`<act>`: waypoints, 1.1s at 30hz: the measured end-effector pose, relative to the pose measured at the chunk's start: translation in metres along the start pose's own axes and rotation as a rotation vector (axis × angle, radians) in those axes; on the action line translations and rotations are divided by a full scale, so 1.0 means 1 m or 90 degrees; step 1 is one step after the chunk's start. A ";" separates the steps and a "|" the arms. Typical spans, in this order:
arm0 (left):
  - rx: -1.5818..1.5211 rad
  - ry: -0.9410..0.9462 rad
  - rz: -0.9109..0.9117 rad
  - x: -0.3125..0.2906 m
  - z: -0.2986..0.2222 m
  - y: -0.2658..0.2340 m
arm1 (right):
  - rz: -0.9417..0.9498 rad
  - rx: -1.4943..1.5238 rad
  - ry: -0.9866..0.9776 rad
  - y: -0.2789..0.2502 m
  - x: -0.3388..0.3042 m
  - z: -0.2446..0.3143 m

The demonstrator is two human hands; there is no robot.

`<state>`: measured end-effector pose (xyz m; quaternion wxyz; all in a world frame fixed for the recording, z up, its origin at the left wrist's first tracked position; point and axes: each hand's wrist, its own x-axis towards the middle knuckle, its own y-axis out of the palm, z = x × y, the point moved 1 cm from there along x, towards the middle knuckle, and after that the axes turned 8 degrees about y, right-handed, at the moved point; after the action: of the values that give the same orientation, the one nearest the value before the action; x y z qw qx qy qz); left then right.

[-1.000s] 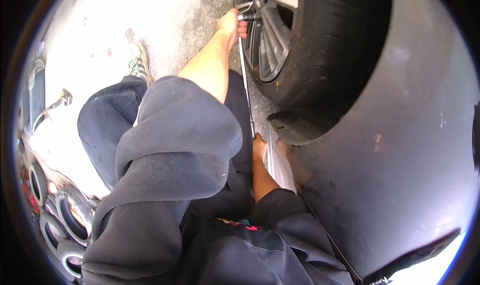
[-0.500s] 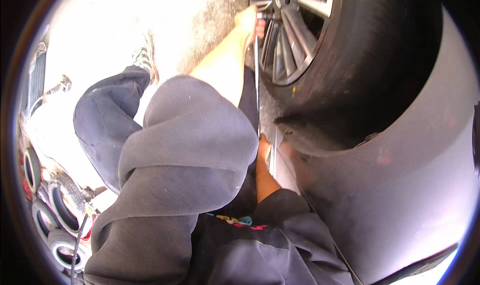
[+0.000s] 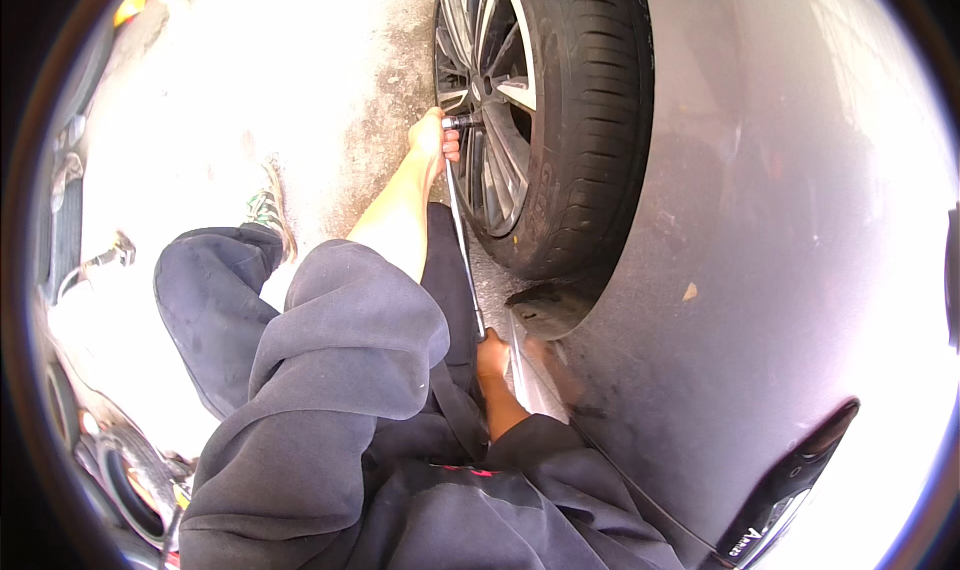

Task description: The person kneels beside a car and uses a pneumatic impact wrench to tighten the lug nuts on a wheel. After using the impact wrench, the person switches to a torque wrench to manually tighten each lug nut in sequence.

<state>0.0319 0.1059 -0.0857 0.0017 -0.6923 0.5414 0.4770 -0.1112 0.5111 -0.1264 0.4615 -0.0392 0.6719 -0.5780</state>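
A long, thin metal socket wrench (image 3: 462, 232) runs down alongside the car wheel (image 3: 485, 175). My left hand (image 3: 430, 138) is closed round its upper end, where a socket reaches into the spoked rim near the hub. Lower down, my right hand (image 3: 491, 355) grips the handle end, close to the car's lower sill; its fingers are partly hidden. The black tyre (image 3: 590, 120) stands in the wheel arch, its tread turned toward the car body.
A grey car body panel (image 3: 740, 230) fills the right side, with a dark door handle (image 3: 790, 480) low down. My bent leg and shoe (image 3: 265, 210) are on the left. Several loose tyres (image 3: 130, 480) lie at the lower left, on pale, sunlit ground (image 3: 320, 90).
The view has shifted, so the wheel and both hands appear lower and farther left. The wrench looks slightly more slanted. Both hands keep their hold.
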 end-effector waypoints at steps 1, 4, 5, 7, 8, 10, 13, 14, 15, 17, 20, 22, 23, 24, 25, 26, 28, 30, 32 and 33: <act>0.026 0.017 -0.023 -0.005 0.005 0.007 | -0.003 0.012 -0.007 -0.003 -0.008 -0.006; 0.039 -0.004 -0.049 -0.021 0.011 0.023 | -0.050 -0.007 0.007 -0.014 -0.006 -0.005; 0.036 0.001 -0.061 -0.022 0.013 0.018 | -0.061 -0.025 0.011 -0.019 -0.016 -0.004; -0.018 -0.047 0.058 0.003 0.008 -0.019 | -0.043 -0.027 -0.026 -0.029 -0.036 0.001; -0.059 -0.086 0.092 -0.006 -0.002 -0.005 | -0.079 0.075 -0.051 -0.041 -0.040 -0.007; 0.028 -0.125 0.188 -0.021 -0.008 -0.002 | -0.123 0.136 -0.044 -0.057 -0.046 -0.005; 0.020 -0.136 0.287 -0.024 -0.018 0.008 | -0.138 0.161 0.008 -0.062 -0.058 0.008; 0.039 -0.142 0.277 -0.020 -0.010 0.006 | -0.183 0.100 0.026 -0.055 -0.063 -0.001; 0.060 -0.145 0.265 -0.014 -0.013 0.003 | -0.176 0.069 0.044 -0.050 -0.059 0.001; 0.065 -0.155 0.286 -0.007 -0.017 -0.010 | -0.212 -0.015 0.052 -0.044 -0.062 0.012; 0.062 -0.144 0.278 -0.012 -0.027 -0.009 | -0.256 -0.040 0.048 -0.055 -0.070 0.026; 0.020 -0.165 0.255 -0.011 -0.029 -0.013 | -0.290 -0.041 0.022 -0.063 -0.077 0.035; 0.001 -0.162 0.241 -0.012 -0.031 -0.019 | -0.305 -0.049 0.017 -0.065 -0.082 0.038; -0.019 -0.162 0.227 -0.008 -0.031 -0.028 | -0.316 -0.057 0.019 -0.069 -0.090 0.044; -0.039 -0.162 0.211 -0.003 -0.031 -0.038 | -0.309 -0.064 0.013 -0.071 -0.093 0.048; -0.033 -0.160 0.163 0.003 -0.030 -0.044 | -0.301 -0.071 0.008 -0.074 -0.093 0.053; -0.044 -0.161 0.139 0.020 -0.027 -0.053 | -0.292 -0.086 0.005 -0.083 -0.088 0.068; -0.067 -0.168 0.117 0.030 -0.021 -0.051 | -0.298 -0.107 -0.011 -0.093 -0.088 0.071; -0.092 -0.191 0.121 0.040 -0.017 -0.049 | -0.320 -0.107 -0.030 -0.105 -0.093 0.087; -0.102 -0.207 0.126 0.038 -0.016 -0.040 | -0.321 -0.104 -0.017 -0.111 -0.096 0.084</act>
<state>0.0711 0.0859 -0.1230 -0.0126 -0.5473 0.5598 0.6220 -0.0536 0.4693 0.0268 0.3073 -0.2501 0.6789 -0.6182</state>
